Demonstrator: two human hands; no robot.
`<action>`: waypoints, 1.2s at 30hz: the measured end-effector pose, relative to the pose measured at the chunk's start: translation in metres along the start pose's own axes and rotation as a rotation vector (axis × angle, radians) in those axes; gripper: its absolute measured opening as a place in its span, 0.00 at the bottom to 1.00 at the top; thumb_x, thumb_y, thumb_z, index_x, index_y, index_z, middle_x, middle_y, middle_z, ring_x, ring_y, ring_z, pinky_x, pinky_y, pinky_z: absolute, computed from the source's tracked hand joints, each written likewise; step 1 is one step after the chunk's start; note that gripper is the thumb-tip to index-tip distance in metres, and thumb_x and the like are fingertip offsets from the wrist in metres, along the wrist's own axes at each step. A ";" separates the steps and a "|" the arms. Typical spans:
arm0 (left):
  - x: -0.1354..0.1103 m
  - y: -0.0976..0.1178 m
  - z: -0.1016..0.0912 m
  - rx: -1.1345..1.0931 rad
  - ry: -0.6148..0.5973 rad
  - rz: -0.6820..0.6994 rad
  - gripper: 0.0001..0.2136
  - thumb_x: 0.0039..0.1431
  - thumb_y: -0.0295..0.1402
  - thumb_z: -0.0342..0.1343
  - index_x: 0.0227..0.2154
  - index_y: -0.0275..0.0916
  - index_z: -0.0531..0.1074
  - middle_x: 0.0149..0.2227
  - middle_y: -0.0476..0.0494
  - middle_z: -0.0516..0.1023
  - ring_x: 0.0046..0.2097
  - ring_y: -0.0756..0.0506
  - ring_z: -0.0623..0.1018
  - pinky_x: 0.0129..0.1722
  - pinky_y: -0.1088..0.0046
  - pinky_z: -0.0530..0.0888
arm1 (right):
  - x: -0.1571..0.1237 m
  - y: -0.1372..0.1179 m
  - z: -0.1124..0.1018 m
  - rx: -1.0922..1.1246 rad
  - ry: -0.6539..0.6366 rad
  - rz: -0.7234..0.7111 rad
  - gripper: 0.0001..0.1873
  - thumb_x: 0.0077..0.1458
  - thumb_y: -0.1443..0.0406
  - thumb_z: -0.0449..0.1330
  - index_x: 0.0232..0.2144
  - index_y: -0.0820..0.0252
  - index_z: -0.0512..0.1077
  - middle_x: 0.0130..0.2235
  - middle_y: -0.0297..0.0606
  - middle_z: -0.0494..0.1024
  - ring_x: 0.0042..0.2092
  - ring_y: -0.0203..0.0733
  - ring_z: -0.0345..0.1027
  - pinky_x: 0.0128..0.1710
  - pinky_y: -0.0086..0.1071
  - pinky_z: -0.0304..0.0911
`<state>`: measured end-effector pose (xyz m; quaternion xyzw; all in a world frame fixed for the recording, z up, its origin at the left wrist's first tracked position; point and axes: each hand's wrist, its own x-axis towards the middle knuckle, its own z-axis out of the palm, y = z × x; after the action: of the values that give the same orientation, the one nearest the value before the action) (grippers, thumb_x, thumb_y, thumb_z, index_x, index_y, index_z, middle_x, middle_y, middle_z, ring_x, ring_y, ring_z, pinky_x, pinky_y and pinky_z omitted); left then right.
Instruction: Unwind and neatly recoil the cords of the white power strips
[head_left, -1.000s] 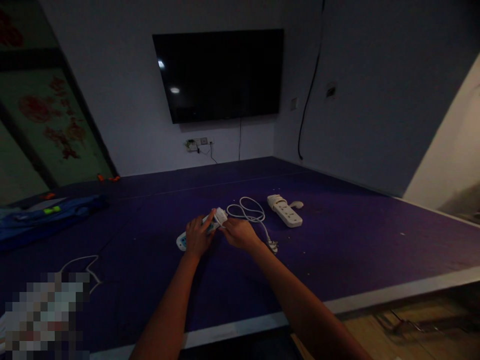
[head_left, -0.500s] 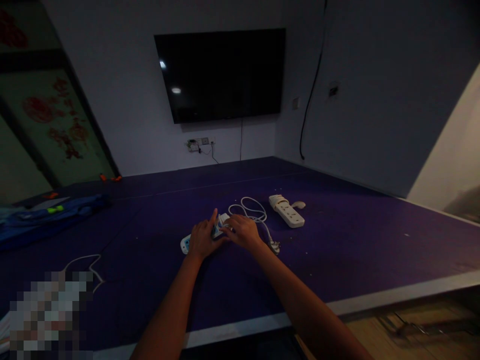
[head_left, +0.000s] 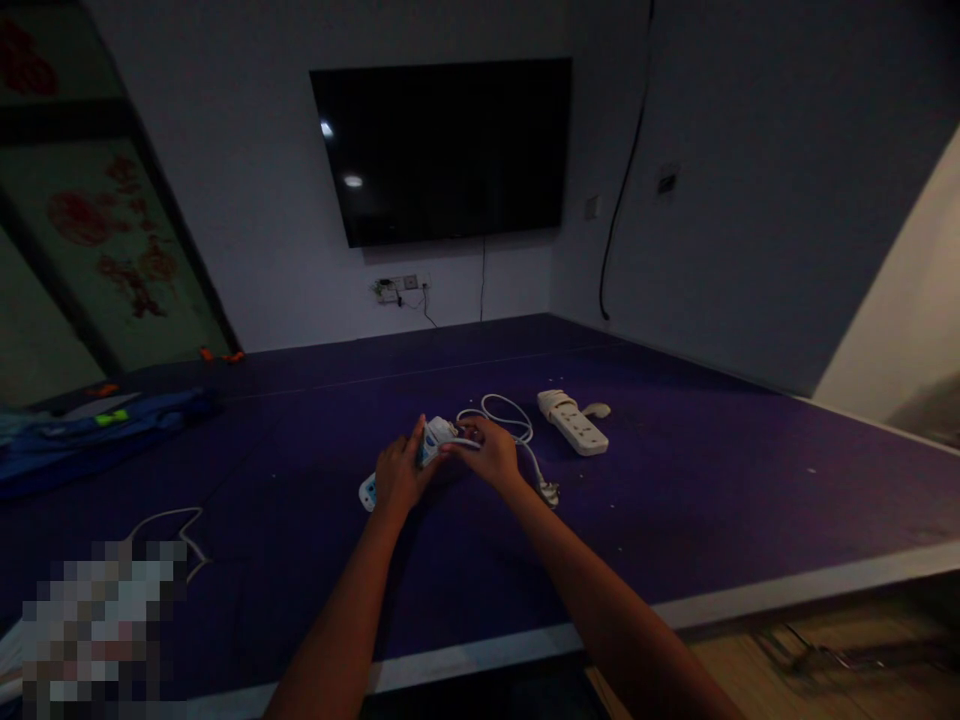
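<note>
My left hand (head_left: 400, 474) is closed around a white and blue power strip (head_left: 367, 492), whose near-left end sticks out past the palm. Some white cord is gathered at the strip's far end. My right hand (head_left: 487, 453) pinches the white power cord (head_left: 466, 442) close to that end. From there the cord loops over the purple surface behind my right hand and runs down to a white plug (head_left: 550, 493) to the right. Farther right lies a second white power strip (head_left: 583, 430) with its own cord wound around one end.
The purple surface (head_left: 675, 500) has a pale front edge. Blue cloth (head_left: 142, 415) lies at the left, with a thin white cord (head_left: 166, 514) and a blurred-out object nearer me. A television (head_left: 450, 150) hangs on the far wall above sockets (head_left: 397, 287).
My right hand has turned and drawn slightly right, with a stretch of cord now showing between its fingers and the strip. My left hand has shifted slightly left, still on the strip.
</note>
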<state>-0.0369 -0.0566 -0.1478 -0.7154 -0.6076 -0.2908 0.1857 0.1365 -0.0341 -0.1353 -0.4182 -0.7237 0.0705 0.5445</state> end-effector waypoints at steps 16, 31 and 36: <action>0.007 -0.023 -0.007 0.000 0.091 -0.335 0.35 0.56 0.55 0.41 0.60 0.35 0.56 0.40 0.33 0.76 0.41 0.39 0.76 0.40 0.65 0.69 | -0.001 0.000 0.004 0.020 -0.258 -0.175 0.11 0.57 0.59 0.55 0.31 0.59 0.73 0.29 0.37 0.77 0.32 0.39 0.69 0.35 0.30 0.59; 0.003 -0.011 -0.002 -0.149 -0.103 0.059 0.32 0.55 0.49 0.50 0.61 0.46 0.53 0.41 0.41 0.76 0.42 0.43 0.75 0.42 0.68 0.68 | -0.002 0.007 0.002 0.011 0.080 0.000 0.14 0.59 0.58 0.50 0.36 0.58 0.72 0.34 0.38 0.78 0.35 0.41 0.71 0.34 0.29 0.61; 0.001 0.006 -0.002 -0.164 -0.224 0.138 0.32 0.53 0.52 0.50 0.59 0.44 0.57 0.41 0.40 0.75 0.43 0.42 0.75 0.44 0.67 0.68 | 0.005 0.017 0.002 0.178 0.176 0.189 0.18 0.51 0.51 0.56 0.31 0.59 0.74 0.28 0.37 0.77 0.30 0.40 0.69 0.30 0.30 0.61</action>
<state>-0.0314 -0.0582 -0.1449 -0.7962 -0.5480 -0.2443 0.0772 0.1435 -0.0196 -0.1419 -0.4392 -0.6216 0.1482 0.6315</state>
